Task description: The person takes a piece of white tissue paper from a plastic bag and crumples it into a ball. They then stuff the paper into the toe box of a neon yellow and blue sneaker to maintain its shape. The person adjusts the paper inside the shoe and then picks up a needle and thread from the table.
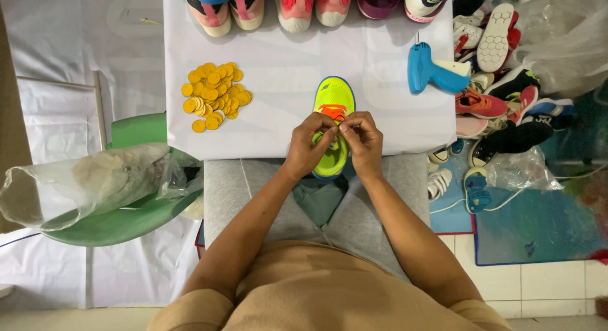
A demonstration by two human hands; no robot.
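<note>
A small neon-yellow shoe [333,109] is held at the near edge of the white table [285,71], its heel hanging over the lap. Both hands are closed on it at the tongue: the left hand [308,146] and the right hand [363,140] are pinched around the orange laces [334,111], fingertips nearly touching. The step in hand is judged to be lace work at the shoe's throat. A fine, steady pull with the shoe kept still seems called for next. A heap of yellow discs [214,95] lies to the left, a blue tagging gun [434,68] to the right, and a row of shoes [297,5] along the far edge.
</note>
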